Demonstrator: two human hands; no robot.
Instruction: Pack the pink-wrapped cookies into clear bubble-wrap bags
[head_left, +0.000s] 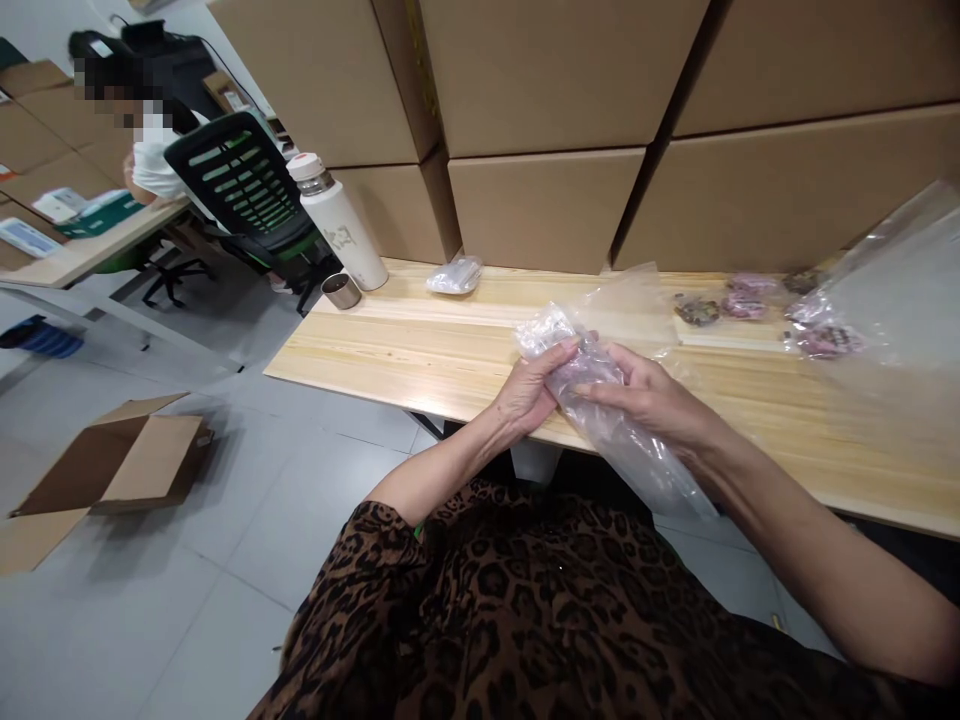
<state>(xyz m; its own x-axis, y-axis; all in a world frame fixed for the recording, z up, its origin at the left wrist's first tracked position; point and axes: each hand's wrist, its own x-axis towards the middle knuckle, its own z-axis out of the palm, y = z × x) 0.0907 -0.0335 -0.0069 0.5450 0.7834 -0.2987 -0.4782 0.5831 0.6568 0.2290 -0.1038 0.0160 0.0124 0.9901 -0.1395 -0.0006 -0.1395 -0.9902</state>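
Both of my hands grip a clear plastic bag (637,455) above the front edge of the wooden table. My left hand (529,390) pinches its bunched upper end, thumb on top. On the other side my right hand (652,400) is closed around the same bag, thumb pressed on the film. Something pinkish shows faintly through the plastic, but its kind is hidden. The lower part of the bag hangs loose past the table edge. Behind my hands lies another clear, flat plastic bag (626,300).
Cardboard boxes (547,210) are stacked along the table's back. A white bottle (345,230), a metal cup (341,291) and a small clear packet (454,276) stand left; small pink packets (750,297) and a large plastic bag (900,310) lie right. An open carton (150,460) sits on the floor; a person sits beyond.
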